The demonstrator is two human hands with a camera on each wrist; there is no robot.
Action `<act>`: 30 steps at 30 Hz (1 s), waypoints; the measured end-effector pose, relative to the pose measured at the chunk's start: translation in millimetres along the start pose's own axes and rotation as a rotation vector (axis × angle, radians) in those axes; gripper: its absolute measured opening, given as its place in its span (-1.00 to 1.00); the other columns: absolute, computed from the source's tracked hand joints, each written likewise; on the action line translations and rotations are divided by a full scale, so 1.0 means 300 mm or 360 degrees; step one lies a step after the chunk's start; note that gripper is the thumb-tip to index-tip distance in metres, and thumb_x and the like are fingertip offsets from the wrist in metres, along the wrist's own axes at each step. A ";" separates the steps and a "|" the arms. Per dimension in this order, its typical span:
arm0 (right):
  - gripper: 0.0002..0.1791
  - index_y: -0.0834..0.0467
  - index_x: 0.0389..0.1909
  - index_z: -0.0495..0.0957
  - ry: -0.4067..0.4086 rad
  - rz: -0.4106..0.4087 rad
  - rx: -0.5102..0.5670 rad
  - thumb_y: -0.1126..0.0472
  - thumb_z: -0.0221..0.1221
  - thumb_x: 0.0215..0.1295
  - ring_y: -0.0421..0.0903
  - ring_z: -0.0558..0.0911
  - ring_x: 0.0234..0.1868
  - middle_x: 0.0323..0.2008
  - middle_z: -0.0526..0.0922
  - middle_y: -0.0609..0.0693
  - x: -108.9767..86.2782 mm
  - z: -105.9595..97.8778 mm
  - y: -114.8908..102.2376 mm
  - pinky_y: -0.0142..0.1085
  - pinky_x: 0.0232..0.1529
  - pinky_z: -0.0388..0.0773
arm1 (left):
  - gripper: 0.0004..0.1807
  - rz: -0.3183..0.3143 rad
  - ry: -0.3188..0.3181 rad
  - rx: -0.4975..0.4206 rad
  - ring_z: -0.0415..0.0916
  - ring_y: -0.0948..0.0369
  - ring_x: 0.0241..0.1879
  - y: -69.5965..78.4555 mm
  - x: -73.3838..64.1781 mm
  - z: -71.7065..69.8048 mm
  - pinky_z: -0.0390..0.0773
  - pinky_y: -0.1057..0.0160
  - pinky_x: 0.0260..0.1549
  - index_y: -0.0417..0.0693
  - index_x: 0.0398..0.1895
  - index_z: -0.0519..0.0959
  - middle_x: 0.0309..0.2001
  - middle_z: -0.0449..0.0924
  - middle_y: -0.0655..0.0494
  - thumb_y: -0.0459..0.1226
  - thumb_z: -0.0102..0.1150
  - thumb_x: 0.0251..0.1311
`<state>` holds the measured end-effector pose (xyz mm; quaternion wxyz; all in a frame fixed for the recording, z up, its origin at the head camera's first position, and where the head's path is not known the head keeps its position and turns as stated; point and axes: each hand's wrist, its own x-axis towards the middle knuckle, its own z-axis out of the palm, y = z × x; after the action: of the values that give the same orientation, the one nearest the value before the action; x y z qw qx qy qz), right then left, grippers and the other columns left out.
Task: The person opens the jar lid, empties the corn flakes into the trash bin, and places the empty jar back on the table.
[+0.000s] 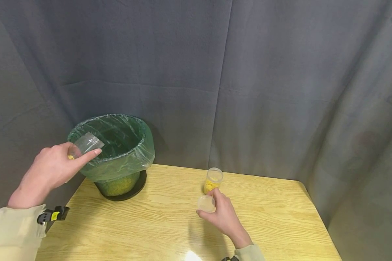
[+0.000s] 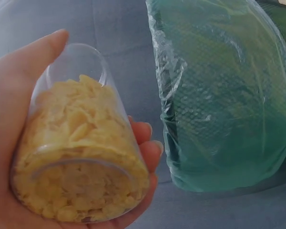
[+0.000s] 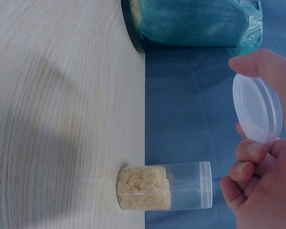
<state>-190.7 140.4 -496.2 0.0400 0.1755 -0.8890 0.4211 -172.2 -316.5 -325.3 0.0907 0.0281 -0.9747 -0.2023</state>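
My left hand (image 1: 53,165) grips a clear plastic jar (image 2: 81,143) partly filled with yellow flakes. In the head view the jar is tilted, its mouth over the near rim of a mesh trash bin (image 1: 122,185) lined with a green plastic bag (image 1: 143,148). My right hand (image 1: 223,214) pinches a round translucent lid (image 3: 257,107) by its edge, held above the table. Just beyond that hand, a second clear jar (image 3: 164,187) stands upright on the table without a lid, its lower part filled with similar flakes (image 3: 143,187).
The light wooden table (image 1: 268,214) ends at a grey curtain (image 1: 281,90) along the back and right. The bin stands on a dark round base (image 1: 142,183) at the table's back left. A black strap (image 1: 53,214) circles the left sleeve.
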 end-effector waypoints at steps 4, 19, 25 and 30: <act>-0.50 0.04 -0.16 0.46 -0.0005 0.0008 -0.0007 0.05 0.53 -0.02 -0.11 0.54 -0.27 -0.22 0.63 -0.08 -0.001 0.003 0.003 -0.17 -0.28 0.50 | -0.14 0.0003 -0.0042 0.0021 0.55 -0.08 -0.30 -0.009 0.005 -0.012 0.42 0.07 -0.49 -0.24 -0.13 0.60 -0.25 0.63 -0.09 0.44 -0.04 0.26; -0.48 0.08 -0.09 0.47 -0.0040 0.0020 -0.0033 0.03 0.52 0.02 -0.06 0.50 -0.24 -0.22 0.59 -0.06 -0.008 0.003 0.016 -0.08 -0.22 0.49 | -0.20 -0.0009 -0.0175 0.0114 0.43 0.05 -0.42 -0.024 0.008 -0.061 0.35 0.15 -0.57 -0.13 -0.36 0.52 -0.45 0.48 0.07 0.47 -0.09 0.25; -0.47 0.12 -0.08 0.48 -0.0055 0.0030 -0.0019 0.03 0.51 0.03 0.01 0.48 -0.27 -0.29 0.55 -0.04 -0.010 0.004 0.016 -0.14 -0.28 0.44 | -0.17 0.0005 -0.0194 0.0121 0.46 0.05 -0.38 -0.034 0.009 -0.073 0.38 0.16 -0.55 -0.18 -0.27 0.56 -0.39 0.54 0.06 0.46 -0.04 0.23; -0.45 0.16 -0.06 0.48 -0.0046 0.0025 -0.0033 0.04 0.51 0.02 0.01 0.49 -0.26 -0.27 0.55 -0.07 -0.011 0.005 0.016 -0.12 -0.25 0.46 | -0.17 -0.0001 -0.0187 0.0153 0.43 0.04 -0.46 -0.032 0.011 -0.079 0.35 0.15 -0.61 -0.18 -0.34 0.53 -0.46 0.49 0.04 0.47 -0.03 0.21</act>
<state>-189.2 142.9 -501.6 0.0256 0.1742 -0.8951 0.4096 -170.9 -334.9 -307.3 0.0318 0.0207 -0.9869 -0.1567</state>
